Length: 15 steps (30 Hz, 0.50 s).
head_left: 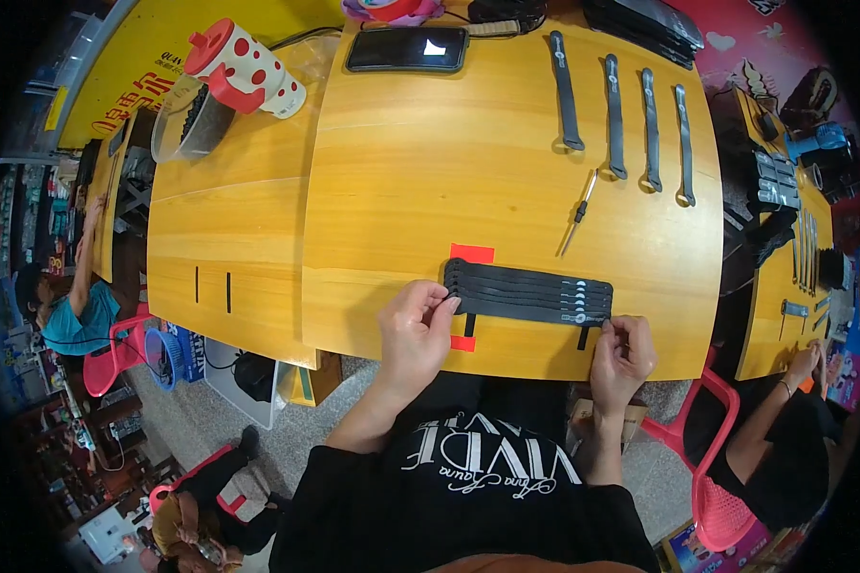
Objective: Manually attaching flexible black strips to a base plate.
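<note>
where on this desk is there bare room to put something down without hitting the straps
Biggest bare patch: the mid tabletop, between the phone above and the strap bundle below. The left panel under the spotted cup is also bare. Crowded: the four straps and screwdriver at right, and the near edge by both hands.

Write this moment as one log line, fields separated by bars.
left hand: pinching left end of black straps | right hand: at their right end | four straps and small screwdriver beyond, untouched

Stack of straps [528, 292] sits near the surface [401, 172] front edge, screwdriver [578, 212] just behind, four straps [626, 115] further back, phone [407, 48] back-left.
</note>
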{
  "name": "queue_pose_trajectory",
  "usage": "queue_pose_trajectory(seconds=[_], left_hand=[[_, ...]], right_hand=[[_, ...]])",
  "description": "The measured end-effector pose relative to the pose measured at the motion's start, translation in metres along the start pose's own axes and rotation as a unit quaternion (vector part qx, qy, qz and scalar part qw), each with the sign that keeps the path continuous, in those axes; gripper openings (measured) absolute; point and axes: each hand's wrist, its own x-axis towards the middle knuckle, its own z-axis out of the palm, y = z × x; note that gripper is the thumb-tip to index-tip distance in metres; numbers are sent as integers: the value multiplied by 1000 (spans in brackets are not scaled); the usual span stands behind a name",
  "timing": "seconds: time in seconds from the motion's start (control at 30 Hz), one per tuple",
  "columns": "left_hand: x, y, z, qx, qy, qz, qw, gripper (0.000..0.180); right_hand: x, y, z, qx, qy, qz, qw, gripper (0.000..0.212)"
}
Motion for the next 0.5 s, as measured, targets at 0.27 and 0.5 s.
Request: queue_pose_trajectory(seconds=[0.27,0.5], left_hand=[[4,3,-4,59,-34,26,997,11],[5,1,-13,55,-53,49,996,5]], right_hand=[[0,-4,0,-9,-2,12,1000,12],[0,-2,0,-14,15,-40,999,11]])
